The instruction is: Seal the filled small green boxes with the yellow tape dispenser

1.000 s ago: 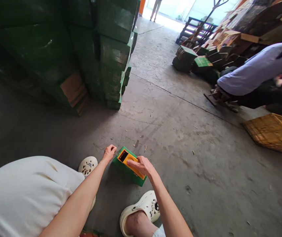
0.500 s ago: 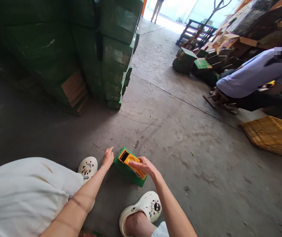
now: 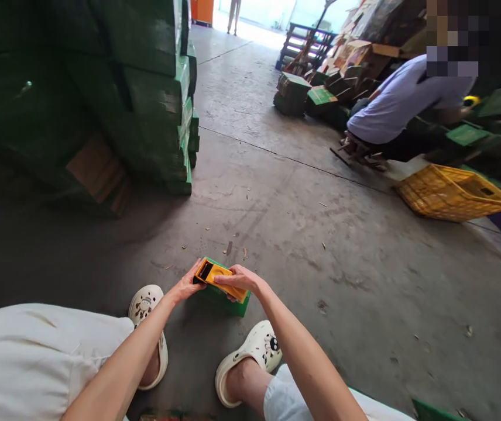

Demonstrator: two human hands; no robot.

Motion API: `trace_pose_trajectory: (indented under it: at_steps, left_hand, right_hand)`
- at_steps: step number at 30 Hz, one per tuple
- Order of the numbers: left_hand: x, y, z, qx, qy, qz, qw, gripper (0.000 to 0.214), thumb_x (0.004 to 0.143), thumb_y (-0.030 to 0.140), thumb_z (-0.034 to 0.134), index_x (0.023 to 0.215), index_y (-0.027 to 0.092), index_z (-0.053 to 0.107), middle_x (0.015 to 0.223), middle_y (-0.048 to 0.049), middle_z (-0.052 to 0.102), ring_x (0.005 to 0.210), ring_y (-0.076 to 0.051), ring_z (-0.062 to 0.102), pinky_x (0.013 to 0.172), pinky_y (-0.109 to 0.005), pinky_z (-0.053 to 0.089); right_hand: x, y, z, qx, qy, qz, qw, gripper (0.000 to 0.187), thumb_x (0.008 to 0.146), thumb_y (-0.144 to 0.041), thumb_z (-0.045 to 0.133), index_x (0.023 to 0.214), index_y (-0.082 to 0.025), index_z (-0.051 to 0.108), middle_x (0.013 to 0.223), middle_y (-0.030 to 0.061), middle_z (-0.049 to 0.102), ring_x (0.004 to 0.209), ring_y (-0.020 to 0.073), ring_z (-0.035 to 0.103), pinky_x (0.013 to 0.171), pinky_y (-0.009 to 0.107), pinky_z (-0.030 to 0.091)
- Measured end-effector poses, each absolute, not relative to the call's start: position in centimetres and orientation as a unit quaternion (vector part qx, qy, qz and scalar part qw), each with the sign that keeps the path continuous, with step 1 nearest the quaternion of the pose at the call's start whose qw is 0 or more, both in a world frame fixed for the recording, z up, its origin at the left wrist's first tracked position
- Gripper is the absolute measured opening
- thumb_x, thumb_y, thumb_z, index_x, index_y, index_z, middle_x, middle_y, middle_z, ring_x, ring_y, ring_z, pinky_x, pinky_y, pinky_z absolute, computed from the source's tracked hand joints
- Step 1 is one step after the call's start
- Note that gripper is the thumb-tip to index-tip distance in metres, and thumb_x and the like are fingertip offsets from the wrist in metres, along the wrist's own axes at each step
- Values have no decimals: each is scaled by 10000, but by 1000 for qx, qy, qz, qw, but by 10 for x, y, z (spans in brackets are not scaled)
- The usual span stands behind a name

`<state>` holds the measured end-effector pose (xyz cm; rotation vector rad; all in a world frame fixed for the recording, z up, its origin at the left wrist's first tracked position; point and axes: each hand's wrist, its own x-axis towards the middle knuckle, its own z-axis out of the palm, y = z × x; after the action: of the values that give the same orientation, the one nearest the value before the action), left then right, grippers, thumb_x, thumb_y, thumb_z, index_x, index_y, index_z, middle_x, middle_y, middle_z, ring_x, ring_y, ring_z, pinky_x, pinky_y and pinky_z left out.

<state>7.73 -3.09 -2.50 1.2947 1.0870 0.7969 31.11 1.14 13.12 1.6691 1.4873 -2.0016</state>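
Note:
A yellow-orange handheld device [image 3: 220,276] with a black panel at its far-left end is held just above or against a green box [image 3: 222,301]. I cannot tell what kind of device it is. My right hand [image 3: 242,278] wraps round its near end, thumb on top. At the black-panelled end, my left hand [image 3: 188,283] grips the edge, with fingers along the top side and thumb beneath. The green box sits on the floor between my two white clogs [image 3: 250,356], partly covered by the device and hands.
Tall stacks of green boxes [image 3: 154,99] stand at the left. A person in a lilac top [image 3: 404,105] crouches at the right, near a tilted yellow crate [image 3: 452,193] and more green boxes [image 3: 292,93]. Concrete floor [image 3: 303,251] stretches between. Another person's legs [image 3: 233,16] show far back.
My left hand has moved right and closed on the black-panelled end of the device, having been apart from it. My right hand keeps its hold. The whole view has shifted.

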Motion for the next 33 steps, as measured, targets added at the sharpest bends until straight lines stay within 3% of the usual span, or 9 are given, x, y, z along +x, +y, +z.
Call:
trace_pose_trajectory:
  at_steps: [6,11,16,20,25,28,31,33]
  left_hand:
    - [74,-27,-21,532,443,343,635,1049,769,501,800,1657,219,316,1694,-80,357,1580,-305,300,1317,-459,180]
    - [76,-30,-17,525,459,335,634,995,816,411,737,1671,237,261,1666,-61,406,1530,-280,406,1288,-444,279]
    - [79,-30,-21,526,467,340,624,981,794,357,727,1661,202,293,1639,-78,447,1519,-284,423,1277,-444,298]
    - [78,-30,-23,541,472,335,611,936,832,400,679,1660,194,296,1673,-83,381,1550,-277,368,1291,-441,258]
    - [78,-30,-26,600,461,304,579,812,914,379,562,1663,215,296,1695,-79,344,1577,-247,312,1304,-443,212]
    - [85,-30,-24,645,513,235,515,746,942,296,502,1659,222,313,1728,-108,248,1618,-279,162,1298,-511,198]
    - [99,-31,-14,725,549,145,390,773,879,218,559,1632,233,385,1755,-118,66,1623,-342,-24,1286,-615,69]
    - [113,-31,-5,799,498,93,325,907,783,241,673,1638,230,368,1755,-131,17,1617,-376,-70,1268,-647,-28]
  right_hand:
    - [313,9,151,551,502,-662,77,595,707,-759,808,815,-206,614,647,3,697,609,188,683,554,248,556]
    - [348,-10,172,569,515,-634,101,601,772,-785,730,805,-187,677,648,17,708,566,168,663,504,210,483]
    - [389,-32,180,588,495,-630,111,665,713,-850,715,733,-188,651,650,33,711,539,172,651,471,216,469]
    - [388,-40,169,616,488,-607,118,660,712,-840,724,700,-186,639,612,36,698,519,172,646,469,218,474]
    - [377,-42,159,631,492,-589,116,582,816,-754,696,700,-189,615,588,33,691,472,171,637,447,230,487]
    - [373,-40,160,653,477,-575,123,541,858,-674,704,653,-188,585,555,40,672,457,178,635,419,229,473]
    - [371,-37,161,666,453,-578,126,515,865,-621,723,630,-196,552,526,37,653,448,186,634,411,235,472]
    - [372,-35,160,657,448,-593,127,503,862,-616,729,642,-198,557,523,31,650,445,184,630,417,239,481]
